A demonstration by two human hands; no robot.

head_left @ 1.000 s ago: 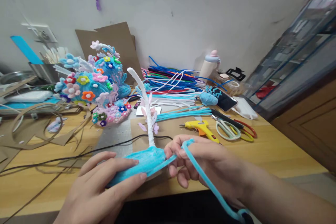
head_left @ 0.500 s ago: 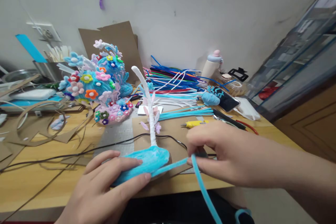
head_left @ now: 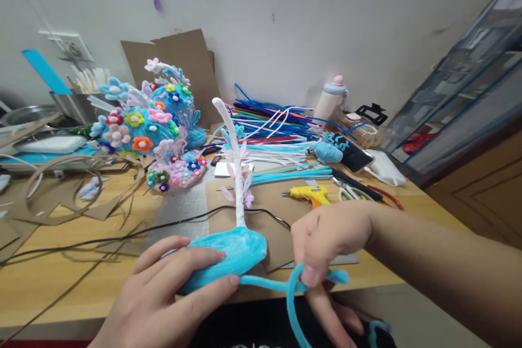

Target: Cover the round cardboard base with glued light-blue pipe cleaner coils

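Note:
My left hand (head_left: 175, 288) grips a flat oval base (head_left: 247, 242) covered in light-blue pipe cleaner, fingers on top and thumb along its near edge. A white wrapped stem (head_left: 238, 179) rises from the base, bent at the tip, with small pink and blue pieces seen around it. From beside my left thumb a light-blue pipe cleaner (head_left: 265, 283) runs to my right hand (head_left: 326, 250), which pinches it between thumb and finger. Past the pinch it curls in a loop and hangs down toward my lap.
A yellow glue gun (head_left: 310, 193) and pliers (head_left: 350, 191) lie beyond my right hand. Pipe cleaners (head_left: 277, 125) are piled at the back. Flower-covered blue models (head_left: 150, 119) stand left. A black cable (head_left: 163, 224) crosses the table; cardboard scraps (head_left: 36, 215) lie far left.
My right hand has turned and lowered, bringing the pipe cleaner down to run lower from the base's edge. More of the glue gun shows. My left hand keeps its hold.

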